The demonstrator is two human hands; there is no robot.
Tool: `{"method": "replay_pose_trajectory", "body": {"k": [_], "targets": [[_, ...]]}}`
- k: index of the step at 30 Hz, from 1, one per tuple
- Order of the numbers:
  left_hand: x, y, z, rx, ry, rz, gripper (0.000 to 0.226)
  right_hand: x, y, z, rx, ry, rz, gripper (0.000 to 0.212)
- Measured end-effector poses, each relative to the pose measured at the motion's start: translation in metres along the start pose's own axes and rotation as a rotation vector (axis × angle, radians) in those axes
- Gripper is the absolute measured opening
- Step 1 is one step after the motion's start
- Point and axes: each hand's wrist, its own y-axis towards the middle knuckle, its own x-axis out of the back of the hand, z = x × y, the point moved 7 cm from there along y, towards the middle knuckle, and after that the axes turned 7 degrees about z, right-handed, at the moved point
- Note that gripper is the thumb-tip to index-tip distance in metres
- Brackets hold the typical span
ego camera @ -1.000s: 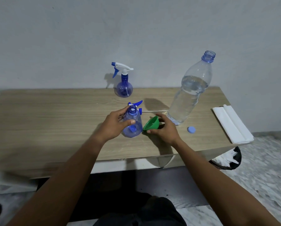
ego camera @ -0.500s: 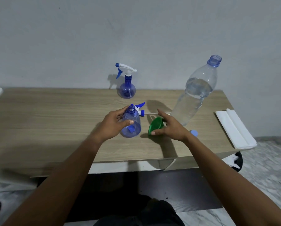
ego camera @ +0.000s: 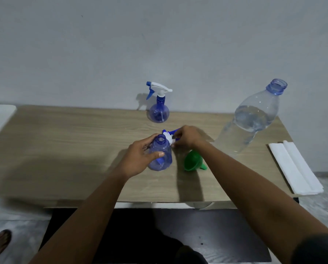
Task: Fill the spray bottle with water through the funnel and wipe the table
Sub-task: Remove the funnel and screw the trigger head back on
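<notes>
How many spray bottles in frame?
2. One spray bottle with its trigger head on stands at the table's far edge by the wall. The other, an open spray bottle with its head off, is held by the left hand mid-table. None seems hidden.

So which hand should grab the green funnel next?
The right hand, probably. The funnel lies on its side right below that wrist, and the left hand is busy holding the open spray bottle.
</notes>
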Motion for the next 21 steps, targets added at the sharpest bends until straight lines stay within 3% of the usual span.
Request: {"method": "replay_pose_trajectory", "body": {"k": [9, 17, 21], "targets": [[-0.002, -0.003, 0.000, 0.009, -0.017, 0.013, 0.057, 0.000, 0.011, -0.003, 0.037, 0.123, -0.038, 0.048], [0.001, -0.005, 0.001, 0.022, -0.026, 0.023, 0.061, 0.077, -0.049, 0.043, 0.383, 0.510, -0.291, 0.027], [0.001, -0.006, -0.001, 0.016, -0.033, 0.031, 0.063, 0.114, -0.097, 0.069, 0.523, 0.652, -0.338, 0.025]]}}
